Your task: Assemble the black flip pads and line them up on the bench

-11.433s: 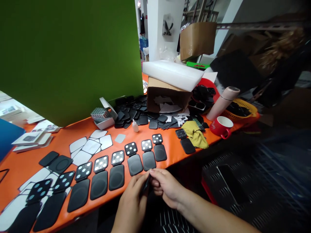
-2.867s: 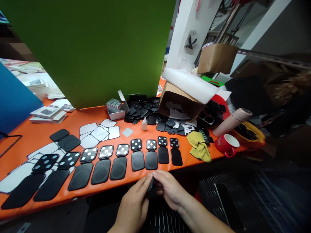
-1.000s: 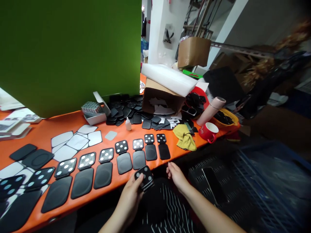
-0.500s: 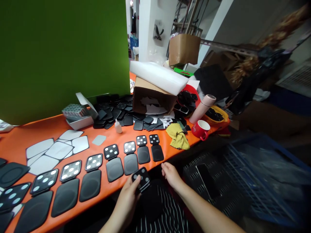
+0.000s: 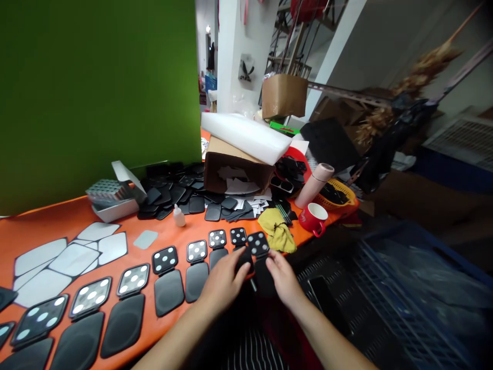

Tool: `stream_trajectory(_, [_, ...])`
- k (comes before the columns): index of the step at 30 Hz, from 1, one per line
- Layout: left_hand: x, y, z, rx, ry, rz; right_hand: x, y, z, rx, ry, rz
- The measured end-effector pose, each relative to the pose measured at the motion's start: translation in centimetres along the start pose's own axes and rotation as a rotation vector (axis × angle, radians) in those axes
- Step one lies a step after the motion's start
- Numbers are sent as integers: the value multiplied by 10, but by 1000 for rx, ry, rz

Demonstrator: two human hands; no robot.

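A black hinged case [image 5: 258, 243] lies opened out at the right end of the row, its upper half marked with pale round dots. My right hand [image 5: 284, 280] pinches its right edge near the hinge. Closed fingers of my left hand [image 5: 225, 280] grip a dark rounded panel [image 5: 245, 258] just left of that case. Whether this panel belongs to the neighbouring dotted case [image 5: 238, 236] I cannot tell. Below the left fingertips a short pale stick-like piece [image 5: 253, 284] shows. Other opened cases [image 5: 165, 260] stretch leftward along the front of the orange table [image 5: 154, 329].
Behind the row stand a small white bottle [image 5: 179, 216], a heap of black parts [image 5: 169, 192] and a cardboard box [image 5: 239, 174]. To the right are a yellow cloth [image 5: 275, 228], a red mug [image 5: 314, 218] and a pink flask [image 5: 315, 185]. A phone [image 5: 327, 303] lies lower right.
The dotted case held in my left hand has moved up and right to the row's end. My right hand has come to it and now grips its edge. The view has shifted slightly.
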State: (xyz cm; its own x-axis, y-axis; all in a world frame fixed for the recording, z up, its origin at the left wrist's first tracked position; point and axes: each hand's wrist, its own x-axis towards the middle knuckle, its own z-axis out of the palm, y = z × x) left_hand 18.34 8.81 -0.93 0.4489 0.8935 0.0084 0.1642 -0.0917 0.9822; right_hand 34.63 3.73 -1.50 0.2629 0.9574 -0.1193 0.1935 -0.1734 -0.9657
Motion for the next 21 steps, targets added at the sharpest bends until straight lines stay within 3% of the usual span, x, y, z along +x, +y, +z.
stream_trajectory(2, [9, -6, -5, 250, -77, 131, 31, 7, -11, -298, 94, -6])
stream_trajectory(6, [14, -27, -3, 902, -184, 296, 69, 13, -15, -537, 30, -38])
stream_trajectory(10, [9, -43, 5, 1071, -86, 278, 72, 10, -6, -682, 1, -61])
stream_trajectory(15, [5, -42, 7, 1100, -63, 272, 67, 4, -7, -782, -1, -106])
stream_trajectory(17, [4, -39, 5, 1085, -67, 273, 67, -3, -4, -731, 65, -175])
stream_trajectory(19, [2, -34, 4, 1059, -90, 290, 69, -13, 13, -507, 88, -198])
stream_trajectory(21, [0, -28, 1, 1023, -135, 322, 75, -27, 45, -138, -46, -86])
